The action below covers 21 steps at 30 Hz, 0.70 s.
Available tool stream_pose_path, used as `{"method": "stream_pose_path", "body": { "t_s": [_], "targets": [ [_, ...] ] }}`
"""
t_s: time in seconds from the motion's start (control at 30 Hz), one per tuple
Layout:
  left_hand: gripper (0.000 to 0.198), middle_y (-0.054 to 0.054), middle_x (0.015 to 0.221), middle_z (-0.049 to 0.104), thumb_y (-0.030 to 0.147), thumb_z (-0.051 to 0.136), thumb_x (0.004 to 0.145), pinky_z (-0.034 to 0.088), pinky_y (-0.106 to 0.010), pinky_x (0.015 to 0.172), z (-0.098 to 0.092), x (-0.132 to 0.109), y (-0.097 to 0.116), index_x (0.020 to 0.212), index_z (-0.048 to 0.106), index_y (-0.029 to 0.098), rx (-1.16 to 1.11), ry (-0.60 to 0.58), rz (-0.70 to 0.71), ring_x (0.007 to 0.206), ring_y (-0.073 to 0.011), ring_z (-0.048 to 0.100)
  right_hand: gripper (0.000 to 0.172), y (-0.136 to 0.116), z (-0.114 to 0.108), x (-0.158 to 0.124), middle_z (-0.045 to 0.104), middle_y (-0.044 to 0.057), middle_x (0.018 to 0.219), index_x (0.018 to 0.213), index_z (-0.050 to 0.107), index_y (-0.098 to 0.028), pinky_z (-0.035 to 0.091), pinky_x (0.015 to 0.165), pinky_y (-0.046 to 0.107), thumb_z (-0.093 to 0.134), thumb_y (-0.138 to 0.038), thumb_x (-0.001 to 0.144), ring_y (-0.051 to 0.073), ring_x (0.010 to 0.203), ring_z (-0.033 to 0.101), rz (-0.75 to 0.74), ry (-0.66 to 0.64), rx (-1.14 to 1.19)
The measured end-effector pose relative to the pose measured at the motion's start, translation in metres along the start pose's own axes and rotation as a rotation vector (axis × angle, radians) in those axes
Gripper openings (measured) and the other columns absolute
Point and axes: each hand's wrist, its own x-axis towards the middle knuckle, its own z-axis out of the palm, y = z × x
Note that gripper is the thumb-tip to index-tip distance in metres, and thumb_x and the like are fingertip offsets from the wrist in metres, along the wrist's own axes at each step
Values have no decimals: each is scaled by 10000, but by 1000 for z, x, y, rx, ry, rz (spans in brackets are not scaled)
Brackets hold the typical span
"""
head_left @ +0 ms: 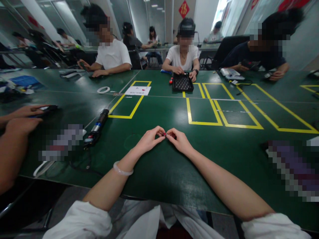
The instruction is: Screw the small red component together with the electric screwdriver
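Both my hands meet just above the green table (159, 172), their fingertips almost touching. A tiny red piece (164, 134) shows between them, too small to name more exactly. My left hand (150, 138) pinches it from one side with thumb and forefinger. From the other side my right hand (178, 139) closes its thumb and fingers at the same piece. A pale bangle (123, 168) circles my left wrist.
To the left lie a black power strip (96, 131) with a cable and a blurred-out object (63, 142). A neighbour's hands (22, 121) rest further left. Yellow tape outlines (204, 123) mark the table. Opposite, a person handles a black tray (183, 83). A white paper (138, 90) lies ahead.
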Motion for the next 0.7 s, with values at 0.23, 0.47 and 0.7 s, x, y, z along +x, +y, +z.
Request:
{"method": "stream_pose_path", "body": {
  "t_s": [0.23,0.47,0.7],
  "targets": [
    [244,-39,952,687,404,556,877,491,-306,813,-1,0,-1,972,615,188,12,28,-34,888,-177,645,254,1,1,0,632,-4,852,1064,522,-206,491,718,267,604,-231,825,126,728,603,-5,-51,78],
    [222,-31,957,688,374,572,871,496,-301,838,0,1,0,997,602,194,-36,22,-23,894,-165,645,136,1,2,-1,654,19,882,1000,568,-199,486,737,276,553,-249,874,146,800,625,-19,-31,59],
    [175,-26,935,662,312,582,858,502,-301,834,2,1,-7,980,587,187,-60,23,8,876,-155,640,163,3,2,0,653,20,871,1016,564,-198,480,724,272,569,-246,860,144,776,614,-14,-18,59]
  ]
}}
